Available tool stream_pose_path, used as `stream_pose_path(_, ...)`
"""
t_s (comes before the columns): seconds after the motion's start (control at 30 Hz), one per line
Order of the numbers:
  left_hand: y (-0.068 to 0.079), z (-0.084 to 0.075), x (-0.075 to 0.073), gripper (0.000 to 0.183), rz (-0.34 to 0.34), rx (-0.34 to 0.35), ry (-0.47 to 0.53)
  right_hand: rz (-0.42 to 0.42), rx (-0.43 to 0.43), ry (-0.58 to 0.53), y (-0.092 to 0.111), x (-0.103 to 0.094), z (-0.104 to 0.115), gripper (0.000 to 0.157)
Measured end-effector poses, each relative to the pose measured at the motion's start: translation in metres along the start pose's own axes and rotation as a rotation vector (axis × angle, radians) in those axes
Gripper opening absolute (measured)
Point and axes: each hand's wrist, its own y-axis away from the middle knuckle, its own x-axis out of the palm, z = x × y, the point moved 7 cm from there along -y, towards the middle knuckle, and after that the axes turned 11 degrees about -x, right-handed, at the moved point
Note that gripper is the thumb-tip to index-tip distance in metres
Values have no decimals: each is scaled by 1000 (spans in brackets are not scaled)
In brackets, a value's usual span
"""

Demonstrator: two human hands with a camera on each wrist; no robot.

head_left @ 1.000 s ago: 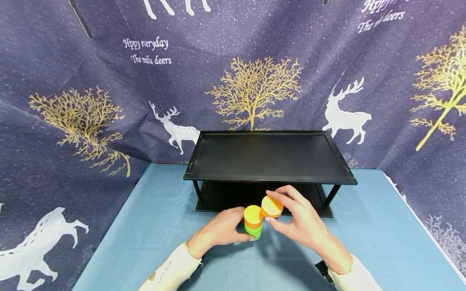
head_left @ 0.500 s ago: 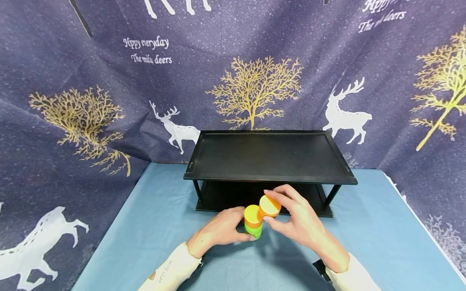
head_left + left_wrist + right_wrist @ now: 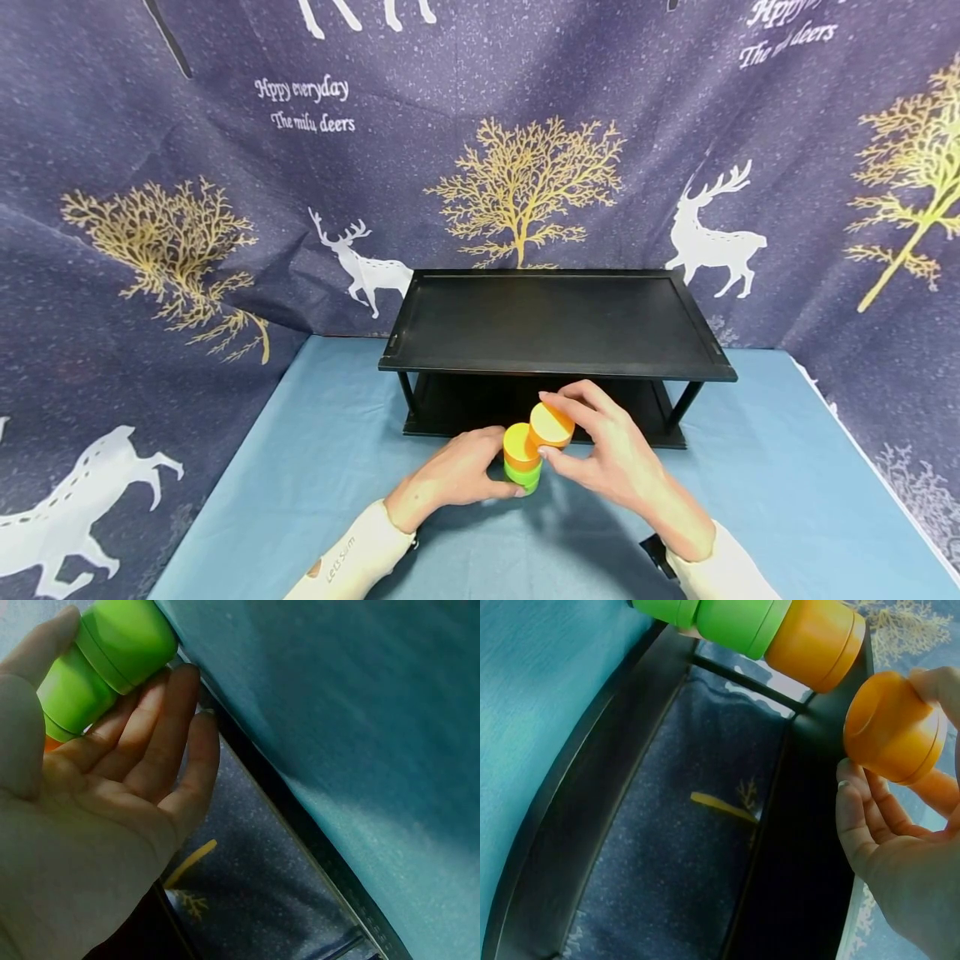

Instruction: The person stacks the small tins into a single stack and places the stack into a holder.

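Observation:
A stack of small lidded jars stands on the cloth in front of the black shelf: two green jars below, an orange jar on top. My left hand holds the stack from the left, its thumb and fingers around the green part. A second orange jar is pinched, slightly tilted, between thumb and fingers of my right hand. In the head view it overlaps the right edge of the stack's top; the right wrist view shows a gap between both orange jars.
The two-tier black shelf stands behind the hands, its lower tier close to the stack. Blue cloth covers the table. A dark curtain with deer and trees hangs around the back and sides.
My right hand has moved a little to the left with the orange jar, nearer the top of the stack. The left hand and the stack have stayed put.

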Motion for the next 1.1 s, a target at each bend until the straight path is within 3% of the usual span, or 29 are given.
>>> stream_pose_path(1.1,-1,-2,0,61,4,2,-14,22,8,-30,-4,9,0,65)
